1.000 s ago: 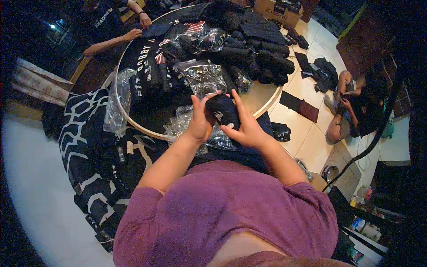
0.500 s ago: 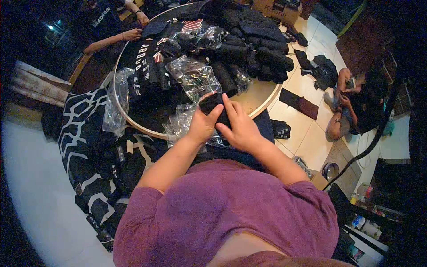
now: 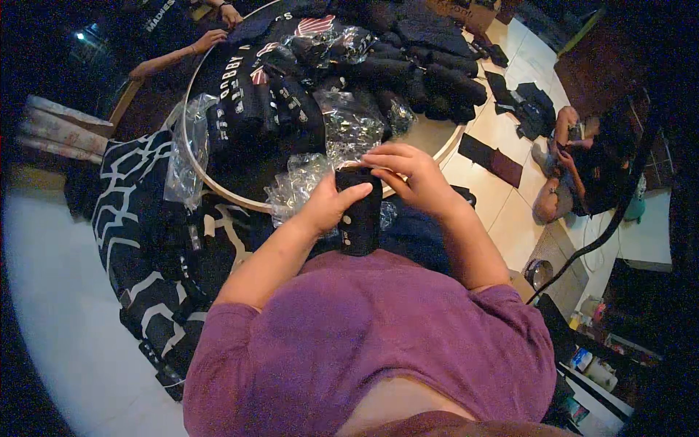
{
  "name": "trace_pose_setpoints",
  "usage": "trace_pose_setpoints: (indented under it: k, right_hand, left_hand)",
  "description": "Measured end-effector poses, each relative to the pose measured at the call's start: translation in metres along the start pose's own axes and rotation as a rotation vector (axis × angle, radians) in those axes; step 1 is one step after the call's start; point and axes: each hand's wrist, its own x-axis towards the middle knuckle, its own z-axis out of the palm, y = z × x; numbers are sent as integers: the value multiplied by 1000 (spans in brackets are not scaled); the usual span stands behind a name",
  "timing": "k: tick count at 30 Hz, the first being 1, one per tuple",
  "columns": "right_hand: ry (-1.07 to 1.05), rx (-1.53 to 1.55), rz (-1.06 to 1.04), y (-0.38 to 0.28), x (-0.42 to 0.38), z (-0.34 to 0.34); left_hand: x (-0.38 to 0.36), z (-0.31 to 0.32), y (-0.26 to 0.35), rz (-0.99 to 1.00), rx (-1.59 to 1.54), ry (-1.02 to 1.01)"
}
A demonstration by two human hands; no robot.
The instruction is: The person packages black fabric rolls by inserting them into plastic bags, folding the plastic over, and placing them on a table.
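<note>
A tightly rolled black garment (image 3: 360, 218) with small pale marks on its side stands lengthwise in front of my chest. My left hand (image 3: 325, 206) is closed around its left side, the thumb lying across the upper part. At the far end of the roll is my right hand (image 3: 413, 178), its fingers stretched out over the top and its thumb at the upper right corner. Just beyond and to the left, crumpled clear plastic bags (image 3: 353, 120) lie on the round table (image 3: 191, 153); some plastic lies close to my fingers.
Several rolled black garments (image 3: 448, 84) are piled on the table's far right. Black shirts with white lettering (image 3: 233, 76) lie at left. Another person's hand (image 3: 211, 40) is at the far left rim. Dark cloth pieces (image 3: 491, 159) lie on the tiled floor, near a seated person (image 3: 561, 171).
The roll has swung down towards my chest, and its marked side now shows. My right hand has moved from its right side to its far end. My left hand keeps its hold.
</note>
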Motion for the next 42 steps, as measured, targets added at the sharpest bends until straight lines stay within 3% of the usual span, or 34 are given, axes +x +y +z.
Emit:
trace_pose_setpoints:
  k: [4,7,13,16,18,22,24,31,33,36,38,42]
  right_hand:
    - [-87,17,117,2,-6,4]
    - [-36,55,120,2,-8,6]
    - [-132,126,144,-2,-8,-1]
    - [40,84,140,-4,-13,8]
    - [241,115,406,-13,-18,15]
    - [155,184,464,-14,-36,45]
    - [224,252,539,-16,-43,59]
    - [283,128,350,-29,-39,58]
    - [229,-23,185,-27,-40,53]
    - [137,16,210,-12,-40,43]
    - [191,28,291,-16,-35,37]
    - [150,-34,125,-10,-20,21]
  left_hand:
    - [1,-1,-6,-113,-133,-31]
    - [1,4,-17,-77,-74,62]
    - [2,1,-22,-69,-236,0]
    - [0,4,-17,-116,-317,29]
    - [0,6,-18,-84,-344,50]
    - [-2,10,-20,-15,-407,135]
    - [-3,11,-23,-20,-394,180]
    - [-4,3,-38,-37,-456,219]
    - [-7,5,-34,-32,-444,238]
    - [-10,5,-31,-35,-427,207]
    - [-11,6,-29,-40,-421,157]
    - [-12,8,-29,-24,-373,126]
